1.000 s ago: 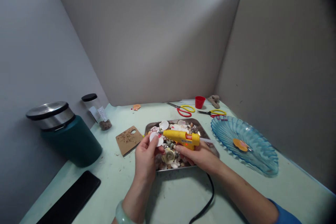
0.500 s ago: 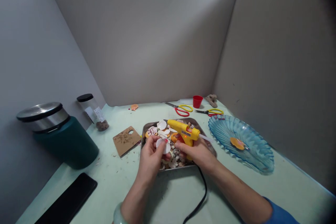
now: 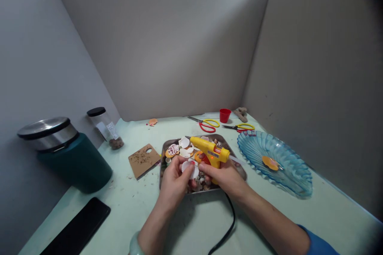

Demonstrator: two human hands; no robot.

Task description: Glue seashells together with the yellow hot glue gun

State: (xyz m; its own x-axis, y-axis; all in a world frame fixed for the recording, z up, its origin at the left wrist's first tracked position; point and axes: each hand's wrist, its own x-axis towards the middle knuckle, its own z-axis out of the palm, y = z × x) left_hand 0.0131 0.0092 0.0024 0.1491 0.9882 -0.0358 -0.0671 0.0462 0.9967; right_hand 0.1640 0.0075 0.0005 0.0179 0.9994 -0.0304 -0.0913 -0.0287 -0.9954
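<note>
A yellow hot glue gun (image 3: 213, 152) with a clear glue stick at its back is in my right hand (image 3: 228, 176); its nozzle points up and left. My left hand (image 3: 176, 179) pinches a white seashell (image 3: 191, 170) bearing a small red spot. Both hands are close together over a metal tray (image 3: 243, 173) full of shells. Inside the tray lie a speckled shell (image 3: 172, 150), a white scallop shell (image 3: 184, 142) and many small snail shells. The right thumb reaches close to the held shell; whether it touches is unclear.
A blue glass dish (image 3: 287, 163) holding an orange shell (image 3: 270, 163) stands right. Behind are scissors (image 3: 206, 123), pliers (image 3: 237, 128) and a red cup (image 3: 225, 115). Left are a cardboard piece (image 3: 144, 161), jar (image 3: 106, 127), teal flask (image 3: 73, 163) and black phone (image 3: 77, 227). A black cord (image 3: 230, 223) runs forward.
My left hand has moved slightly right and down with the white shell, closer to my right hand. The glue gun stays almost in place.
</note>
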